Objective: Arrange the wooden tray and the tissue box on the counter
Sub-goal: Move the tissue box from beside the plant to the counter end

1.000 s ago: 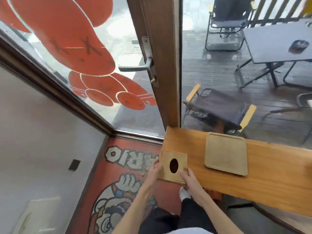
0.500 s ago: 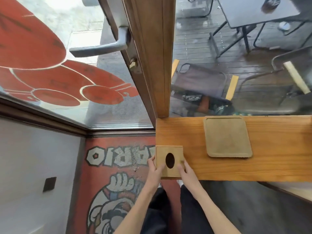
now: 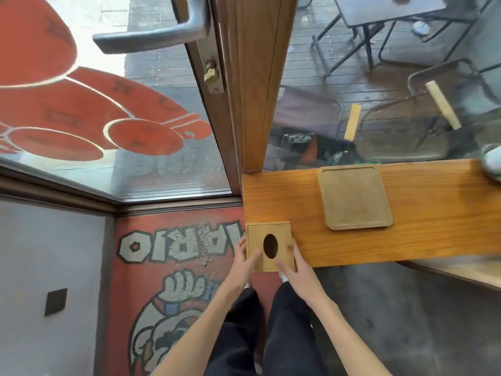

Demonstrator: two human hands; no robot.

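Observation:
A square wooden tissue box [image 3: 282,234] with an oval hole in its top sits at the near left corner of the wooden counter [image 3: 433,240]. My left hand [image 3: 245,263] grips its left side, thumb on top. My right hand [image 3: 296,267] grips its right side. No tissue shows in the hole. The flat wooden tray [image 3: 355,196], square with rounded corners, lies empty on the counter to the right of the box, towards the window, apart from it.
A wooden door frame [image 3: 252,82] rises at the counter's far left corner, with a glass door and metal handle [image 3: 151,36] to its left. Behind the counter is a window onto a terrace with chairs. A painted floor lies below, by my legs.
The view has tilted down and closer. Both hands keep hold of the tissue box at the counter's near left corner; it has barely shifted. The tray has not moved.

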